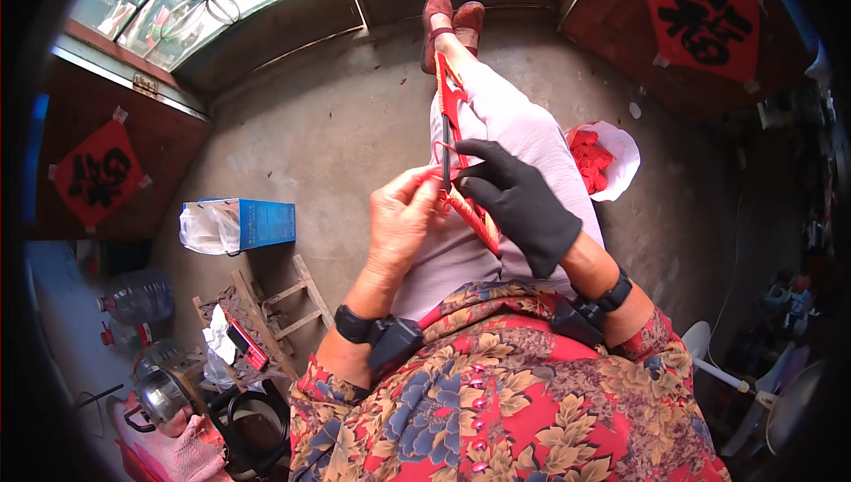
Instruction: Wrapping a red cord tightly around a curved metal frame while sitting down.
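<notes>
A long, narrow frame [445,132] lies lengthwise over my lap, with a bare black stretch in the middle. Red and orange strip wraps its far and near ends. My left hand [399,216], bare, is closed at this black stretch, its thumb and forefinger pinching a thin red strip [438,151]. Opposite it, my right hand [521,203] wears a black glove. Its thumb and forefinger curl together against the frame, where the red strip loops past the forefinger. The glove and fingers hide the exact grip and part of the frame.
A white container [623,163] with red material stands on the floor right of my legs. To the left are a blue box [268,223] with a plastic bag, a wooden stool [301,300], and a metal pot [164,398]. A white fan-like thing [793,411] stands at lower right.
</notes>
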Demonstrator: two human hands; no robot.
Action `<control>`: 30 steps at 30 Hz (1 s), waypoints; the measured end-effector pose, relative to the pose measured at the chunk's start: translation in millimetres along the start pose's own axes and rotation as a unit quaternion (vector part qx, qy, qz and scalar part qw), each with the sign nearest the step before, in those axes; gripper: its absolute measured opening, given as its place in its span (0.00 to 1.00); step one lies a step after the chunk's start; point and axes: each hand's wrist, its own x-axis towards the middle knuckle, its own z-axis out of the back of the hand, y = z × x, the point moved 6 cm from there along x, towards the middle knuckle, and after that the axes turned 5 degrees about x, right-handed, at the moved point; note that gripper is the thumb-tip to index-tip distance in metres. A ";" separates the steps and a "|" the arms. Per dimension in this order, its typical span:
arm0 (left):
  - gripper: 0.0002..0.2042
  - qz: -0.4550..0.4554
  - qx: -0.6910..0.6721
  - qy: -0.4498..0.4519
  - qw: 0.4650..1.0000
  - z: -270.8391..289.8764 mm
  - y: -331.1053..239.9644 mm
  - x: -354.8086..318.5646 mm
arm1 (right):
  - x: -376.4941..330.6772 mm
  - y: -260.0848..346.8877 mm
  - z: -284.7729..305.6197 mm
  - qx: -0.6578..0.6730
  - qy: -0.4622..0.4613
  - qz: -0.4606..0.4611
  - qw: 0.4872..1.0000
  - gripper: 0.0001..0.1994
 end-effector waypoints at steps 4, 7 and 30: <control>0.11 0.129 -0.373 -0.047 0.917 50.1 -8.5 -19.7 | -11.3 23.6 32.0 -0.025 -0.076 0.026 0.996 0.22; 0.09 0.046 -0.435 0.033 0.898 78.0 -64.2 -59.3 | -12.8 47.5 41.0 -0.156 -0.105 0.096 0.977 0.26; 0.11 -0.092 0.117 -0.075 0.986 -17.4 -24.0 -21.5 | -51.0 58.7 -6.5 0.376 0.031 -0.204 0.903 0.05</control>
